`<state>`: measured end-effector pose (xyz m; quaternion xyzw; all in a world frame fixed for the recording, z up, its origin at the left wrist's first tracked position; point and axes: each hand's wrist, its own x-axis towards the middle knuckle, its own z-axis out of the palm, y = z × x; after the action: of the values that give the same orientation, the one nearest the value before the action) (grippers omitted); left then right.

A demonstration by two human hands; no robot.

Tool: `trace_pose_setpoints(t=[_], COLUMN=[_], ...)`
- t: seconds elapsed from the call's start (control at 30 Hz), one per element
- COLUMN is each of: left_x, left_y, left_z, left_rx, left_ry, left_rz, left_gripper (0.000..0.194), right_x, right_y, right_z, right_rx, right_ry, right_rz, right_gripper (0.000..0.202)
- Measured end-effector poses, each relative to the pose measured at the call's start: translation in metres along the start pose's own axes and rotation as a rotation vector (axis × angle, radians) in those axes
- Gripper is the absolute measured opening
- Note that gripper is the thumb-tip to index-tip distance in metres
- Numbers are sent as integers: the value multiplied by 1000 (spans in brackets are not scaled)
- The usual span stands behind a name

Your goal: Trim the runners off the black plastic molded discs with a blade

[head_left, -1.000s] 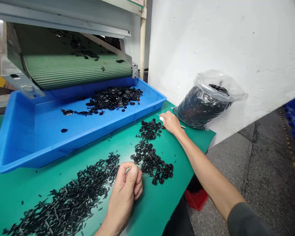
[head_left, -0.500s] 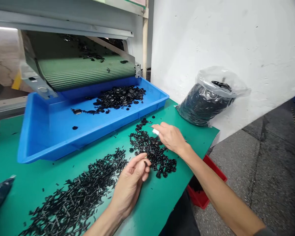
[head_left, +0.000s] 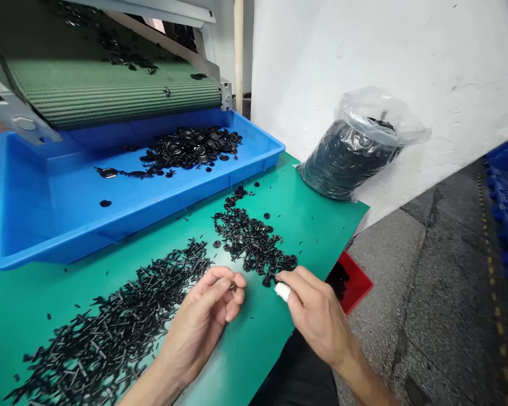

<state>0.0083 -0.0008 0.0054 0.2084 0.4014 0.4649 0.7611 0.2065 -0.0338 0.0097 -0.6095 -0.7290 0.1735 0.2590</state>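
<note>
My left hand is closed, a small black part pinched between thumb and fingers. It is above the green table surface, between two piles. Beside the near end of the pile of round black parts, my right hand has its fingers pressed together, with white tape round one finger. Its fingertips are at dark parts, and what they hold, if anything, cannot be made out. A long pile of thin black pieces spreads to the left of my left hand.
A blue tray with black parts stands under a green conveyor belt. At the back right, a clear bag full of black parts leans on a white wall. Below the right table edge is a red bin.
The view has shifted. My right hand has come from the far side of the round parts to their near end. My left hand still pinches a small black part.
</note>
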Motion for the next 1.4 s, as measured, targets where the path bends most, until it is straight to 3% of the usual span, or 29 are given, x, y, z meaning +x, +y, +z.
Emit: trace_pose_setpoints(t=[0.13,0.37,0.53,0.7,0.9,1.2,1.4], left_x=[2,0,2,-1,-4,1,1], left_y=[-1,-4,-6,-6,-7,-9,-8], left_z=[3,-2,-3,2,7,-4,-1], left_rx=[-2,88,92,218,479,421,401], left_ry=[-4,-130,-126,-169,-243,-246,-237], left_rz=[-9,-18,8,19,-3,-16,-19], left_gripper=[5,9,9,21,33,24,21], right_x=[-4,5,5,4,5,5,4], right_y=[-1,1,-8,-9,-18,-23,-23], right_z=[11,14,19,20,21,20,15], right_rx=[-25,-47,-54,151,351,507,463], right_ry=[-20,38,-6,72,145,152,113], right_rz=[-8,19,2,-10,-132,-46,46], right_gripper=[34,36,34,39,41,36,35])
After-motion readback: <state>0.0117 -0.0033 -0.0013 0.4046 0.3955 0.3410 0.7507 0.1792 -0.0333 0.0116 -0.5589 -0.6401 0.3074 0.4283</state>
